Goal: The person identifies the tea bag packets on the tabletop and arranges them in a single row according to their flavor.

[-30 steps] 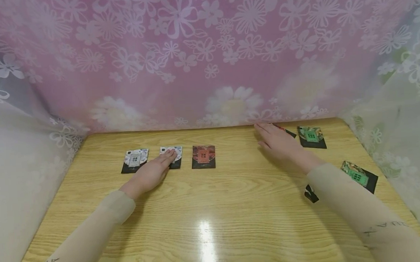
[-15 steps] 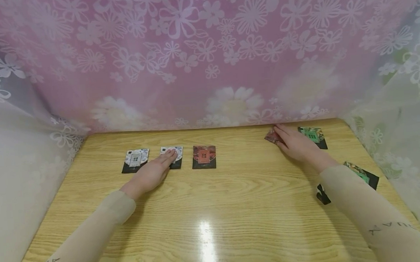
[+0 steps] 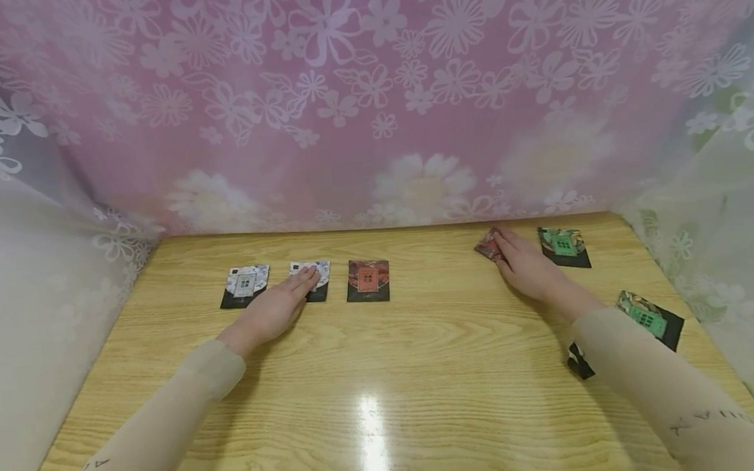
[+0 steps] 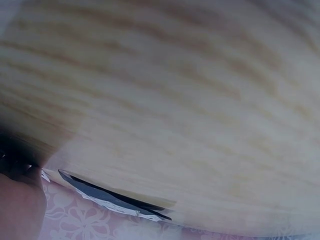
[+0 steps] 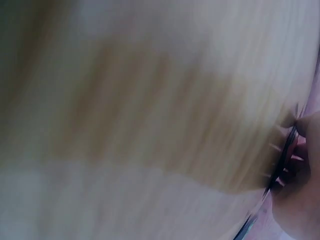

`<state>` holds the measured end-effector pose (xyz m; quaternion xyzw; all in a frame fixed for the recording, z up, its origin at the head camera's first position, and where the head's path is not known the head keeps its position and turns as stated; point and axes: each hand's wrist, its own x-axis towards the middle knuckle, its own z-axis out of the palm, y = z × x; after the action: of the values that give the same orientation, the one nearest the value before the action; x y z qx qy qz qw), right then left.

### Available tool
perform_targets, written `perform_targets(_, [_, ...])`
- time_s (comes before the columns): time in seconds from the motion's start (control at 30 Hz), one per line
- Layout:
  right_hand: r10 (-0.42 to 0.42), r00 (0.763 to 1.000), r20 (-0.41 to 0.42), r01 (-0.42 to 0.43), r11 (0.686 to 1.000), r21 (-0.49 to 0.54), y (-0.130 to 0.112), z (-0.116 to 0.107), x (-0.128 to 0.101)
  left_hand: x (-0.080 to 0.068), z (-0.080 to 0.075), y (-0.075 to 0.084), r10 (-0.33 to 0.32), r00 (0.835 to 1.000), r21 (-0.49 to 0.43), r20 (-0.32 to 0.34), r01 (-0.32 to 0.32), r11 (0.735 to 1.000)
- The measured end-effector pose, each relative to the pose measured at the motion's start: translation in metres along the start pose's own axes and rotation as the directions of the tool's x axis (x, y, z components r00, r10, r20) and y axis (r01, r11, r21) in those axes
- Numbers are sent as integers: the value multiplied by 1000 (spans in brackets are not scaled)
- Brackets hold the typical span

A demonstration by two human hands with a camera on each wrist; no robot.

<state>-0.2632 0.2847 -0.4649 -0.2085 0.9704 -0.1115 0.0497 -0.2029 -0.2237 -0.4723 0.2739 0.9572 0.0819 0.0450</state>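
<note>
Compared with a second earlier, the right hand (image 3: 529, 269) had moved to the right and back, and a red packet (image 3: 489, 245) that had been hidden under it now showed at its fingertips, near the far edge of the table (image 3: 386, 379). The fingers lay together on the packet; whether they pinched it, I could not tell. I judged the hand had just reached this packet to take it.

The left hand (image 3: 276, 308) had not moved: flat, fingers together, it rested on the middle white packet (image 3: 315, 277), between another white packet (image 3: 245, 285) and a red one (image 3: 368, 280).

The print on the packets and on the sleeves was too small to read.
</note>
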Motion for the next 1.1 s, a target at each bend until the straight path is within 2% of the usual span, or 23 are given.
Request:
perform_targets(0.17, [30,999,-28,-29,999,15,-16,5,-2,1,2,-1,8,1000,11,-9,-8,1000])
perform_targets(0.43, [66,998,-24,-65,997,30,-40,9,-1,0,0,1,11,1000,9,-12,-11,1000])
perform_targets(0.83, [5,999,-52,-4,999,33,-74,21,2,0,-4,3,10,1000,0,-10,-10,1000])
perform_targets(1.1, [-42,998,-40,42,999,-14,-93,26,3,-1,-2,3,-7,1000,-12,-6,7,1000])
